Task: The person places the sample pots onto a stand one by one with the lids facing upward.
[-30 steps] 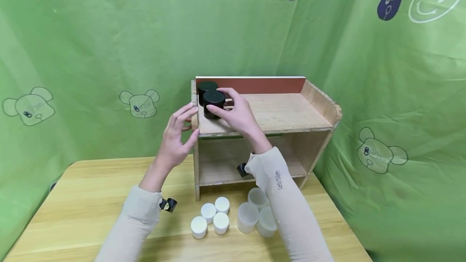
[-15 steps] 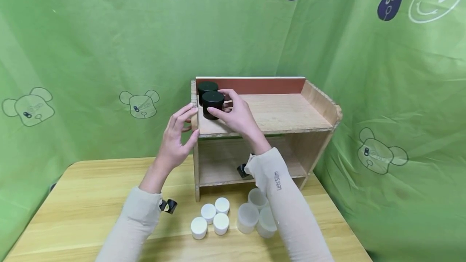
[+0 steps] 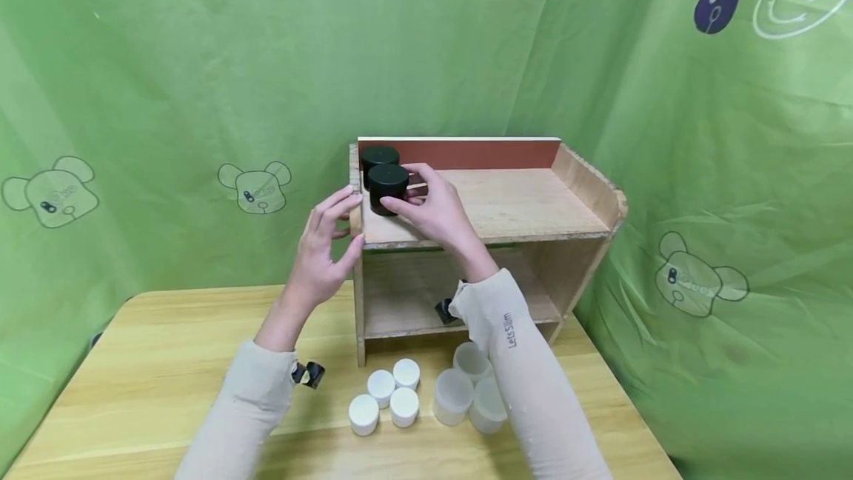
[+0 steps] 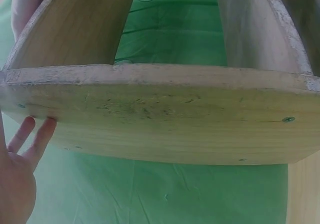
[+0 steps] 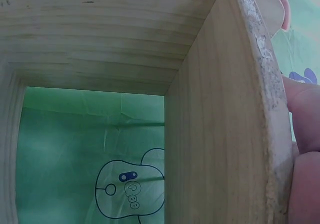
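Note:
A small wooden shelf unit [image 3: 526,202] stands on the table. On its top board, at the left end, my right hand [image 3: 436,206] holds a black lidded jar [image 3: 387,182] between thumb and fingers. Just behind it, close to the left side panel, stands a second black jar [image 3: 380,155], partly hidden. My left hand [image 3: 321,258] touches the left side panel, its fingertips against the outer face and its thumb by the front edge. In the left wrist view, fingers [image 4: 42,139] of that hand touch the panel [image 4: 175,124]. The jars cannot be made out in either wrist view.
Several small white lidded jars [image 3: 404,406] stand on the table [image 3: 166,369] before the shelf unit. Right of them are larger translucent tubs [image 3: 454,395], partly behind the right sleeve [image 3: 526,369]. A green curtain [image 3: 453,65] hangs behind. The unit's lower shelf [image 3: 400,310] has an open front.
The held black jar has shifted slightly left on the top board, nearer the side panel. My left hand has stayed in place, and the head view has tilted very slightly.

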Available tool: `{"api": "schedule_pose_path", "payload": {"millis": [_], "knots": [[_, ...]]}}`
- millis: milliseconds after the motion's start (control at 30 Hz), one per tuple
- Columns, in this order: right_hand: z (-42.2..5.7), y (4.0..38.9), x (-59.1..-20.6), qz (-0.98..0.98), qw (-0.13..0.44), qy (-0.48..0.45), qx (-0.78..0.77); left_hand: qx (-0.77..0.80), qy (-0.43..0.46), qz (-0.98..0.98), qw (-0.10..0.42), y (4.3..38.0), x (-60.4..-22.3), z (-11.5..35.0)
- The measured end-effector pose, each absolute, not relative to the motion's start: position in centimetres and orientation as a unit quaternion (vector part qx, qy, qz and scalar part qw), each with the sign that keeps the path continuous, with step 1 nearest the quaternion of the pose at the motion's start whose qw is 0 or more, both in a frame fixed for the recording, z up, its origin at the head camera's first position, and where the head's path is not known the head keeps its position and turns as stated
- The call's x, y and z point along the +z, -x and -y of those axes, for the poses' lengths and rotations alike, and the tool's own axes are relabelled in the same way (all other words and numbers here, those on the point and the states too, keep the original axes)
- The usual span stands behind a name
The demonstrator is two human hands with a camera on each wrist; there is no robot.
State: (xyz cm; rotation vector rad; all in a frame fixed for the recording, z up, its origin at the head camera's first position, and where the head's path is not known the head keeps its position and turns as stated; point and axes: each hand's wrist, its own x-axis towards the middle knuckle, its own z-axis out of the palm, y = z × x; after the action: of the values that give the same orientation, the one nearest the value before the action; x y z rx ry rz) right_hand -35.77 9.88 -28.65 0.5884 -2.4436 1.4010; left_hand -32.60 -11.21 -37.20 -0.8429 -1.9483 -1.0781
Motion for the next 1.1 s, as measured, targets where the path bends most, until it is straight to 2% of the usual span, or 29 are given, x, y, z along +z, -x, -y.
{"api": "schedule_pose_path", "payload": {"millis": [367,1100], "knots": [[-10.0,35.6,-28.5,0.845,0.126,-0.210,0.476,-0.455,0.348,0.751,0.327,32.9,-35.4,11.5],[-10.6,35.5,-28.6,0.848,0.120,-0.214,0.469,-0.487,0.347,0.735,0.320,32.9,-35.8,11.4]]}}
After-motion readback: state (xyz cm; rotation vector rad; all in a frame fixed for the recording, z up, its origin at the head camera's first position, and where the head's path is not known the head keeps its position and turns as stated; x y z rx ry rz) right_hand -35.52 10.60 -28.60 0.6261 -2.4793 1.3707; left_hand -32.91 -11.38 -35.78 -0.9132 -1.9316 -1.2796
